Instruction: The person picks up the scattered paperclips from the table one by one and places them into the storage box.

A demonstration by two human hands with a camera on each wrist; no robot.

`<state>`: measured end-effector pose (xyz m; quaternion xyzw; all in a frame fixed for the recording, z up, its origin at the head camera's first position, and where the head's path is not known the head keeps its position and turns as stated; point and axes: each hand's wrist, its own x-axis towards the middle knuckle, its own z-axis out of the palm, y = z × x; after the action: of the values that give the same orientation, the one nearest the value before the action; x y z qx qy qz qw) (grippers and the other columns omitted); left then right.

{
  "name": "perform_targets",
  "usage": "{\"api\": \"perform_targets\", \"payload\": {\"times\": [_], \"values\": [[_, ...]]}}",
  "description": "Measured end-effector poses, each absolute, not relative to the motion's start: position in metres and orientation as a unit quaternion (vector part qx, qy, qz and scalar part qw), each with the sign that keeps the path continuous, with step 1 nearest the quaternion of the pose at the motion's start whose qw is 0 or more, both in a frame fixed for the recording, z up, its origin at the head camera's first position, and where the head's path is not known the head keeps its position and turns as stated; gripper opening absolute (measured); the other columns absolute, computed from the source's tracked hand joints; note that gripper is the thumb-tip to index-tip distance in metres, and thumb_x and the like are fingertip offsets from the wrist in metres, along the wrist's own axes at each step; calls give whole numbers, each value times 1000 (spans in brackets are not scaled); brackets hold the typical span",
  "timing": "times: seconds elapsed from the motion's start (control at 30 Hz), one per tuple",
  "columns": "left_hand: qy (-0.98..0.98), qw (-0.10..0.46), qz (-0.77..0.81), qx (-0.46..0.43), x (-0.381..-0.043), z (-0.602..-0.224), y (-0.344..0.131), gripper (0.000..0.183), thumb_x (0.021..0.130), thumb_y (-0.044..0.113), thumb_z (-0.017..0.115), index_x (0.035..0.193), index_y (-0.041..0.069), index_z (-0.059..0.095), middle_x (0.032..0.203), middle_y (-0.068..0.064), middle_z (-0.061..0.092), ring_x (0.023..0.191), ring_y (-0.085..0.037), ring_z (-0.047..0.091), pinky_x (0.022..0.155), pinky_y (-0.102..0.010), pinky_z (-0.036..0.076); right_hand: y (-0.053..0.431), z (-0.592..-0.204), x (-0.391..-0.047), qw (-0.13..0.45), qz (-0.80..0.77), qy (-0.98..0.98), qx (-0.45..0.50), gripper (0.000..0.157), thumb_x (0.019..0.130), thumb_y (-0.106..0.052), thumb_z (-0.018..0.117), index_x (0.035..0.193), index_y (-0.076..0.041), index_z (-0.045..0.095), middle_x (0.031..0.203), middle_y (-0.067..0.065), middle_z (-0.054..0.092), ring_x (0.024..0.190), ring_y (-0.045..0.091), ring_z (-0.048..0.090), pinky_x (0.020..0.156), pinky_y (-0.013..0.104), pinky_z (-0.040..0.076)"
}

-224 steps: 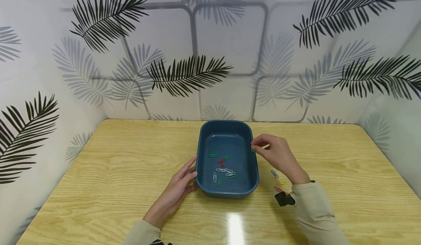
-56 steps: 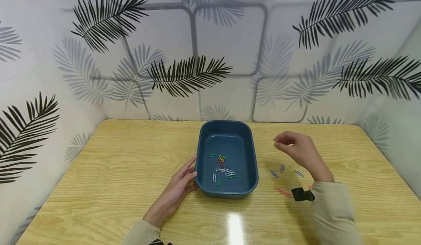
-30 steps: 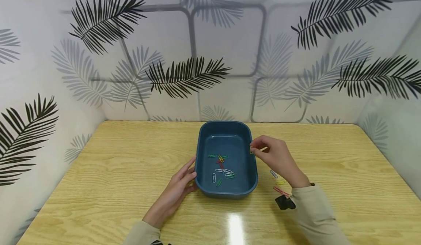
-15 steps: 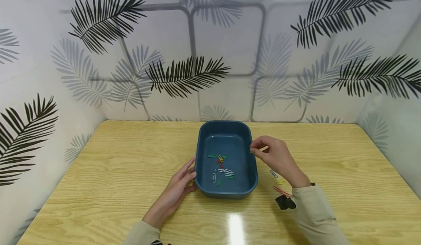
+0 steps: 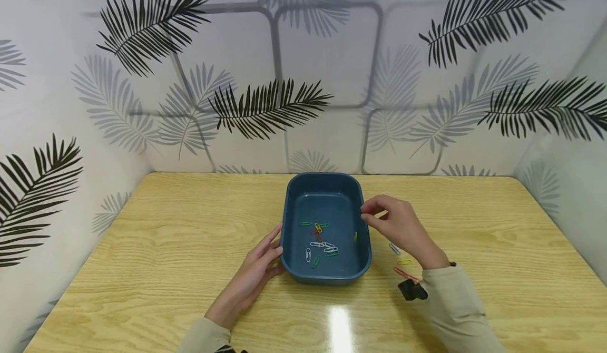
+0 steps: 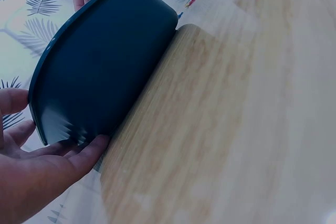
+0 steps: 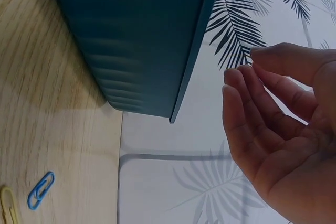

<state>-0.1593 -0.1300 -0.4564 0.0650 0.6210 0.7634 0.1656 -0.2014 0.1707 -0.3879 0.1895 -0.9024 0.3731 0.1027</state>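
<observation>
A dark blue rectangular tray (image 5: 322,205) stands on the table, with several green, red, white and yellow paper clips on its floor. My left hand (image 5: 253,268) rests against the tray's left side, and in the left wrist view its fingers (image 6: 86,156) touch the outer wall. Over the right rim is my right hand (image 5: 403,229), its bent fingers and thumb near each other with nothing between them. Below those fingertips, inside the tray by the right wall, is a yellow-green paper clip (image 5: 355,236).
Right of the tray lie a blue paper clip (image 5: 394,248), a yellow paper clip (image 5: 404,262) and red paper clips (image 5: 405,274), partly beside the right sleeve (image 5: 452,300). A leaf-patterned wall (image 5: 327,131) rises behind the wooden table (image 5: 189,226).
My right hand came left from over the table to the tray's rim with a yellow paper clip, then let it go into the tray. The left hand has stayed in place.
</observation>
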Motion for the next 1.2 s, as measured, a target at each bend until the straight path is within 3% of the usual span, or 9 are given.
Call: {"api": "perform_targets", "payload": {"times": [0.73,1.0,1.2], "values": [[622,167,763,61,-160,-454,-130,56,103,15,45,155,17,24,153,-21,28,135,-34,35,96,-39,41,181,-386,-204,79,356,-911,192,15,90,-3,67,104,1,69,101,12,68,91,28,64,74,42,53],[621,166,764,57,-160,-455,-128,56,103,13,45,155,16,25,153,-21,29,133,-34,38,95,-38,41,219,-387,-205,64,331,-926,170,17,91,-6,66,106,3,68,103,17,67,93,33,64,78,47,52],[621,162,765,49,-159,-456,-129,56,102,12,45,154,17,27,152,-20,31,131,-34,40,94,-37,42,251,-394,-207,46,304,-942,131,21,92,-11,66,105,5,66,96,17,68,90,35,63,77,51,48]]}}
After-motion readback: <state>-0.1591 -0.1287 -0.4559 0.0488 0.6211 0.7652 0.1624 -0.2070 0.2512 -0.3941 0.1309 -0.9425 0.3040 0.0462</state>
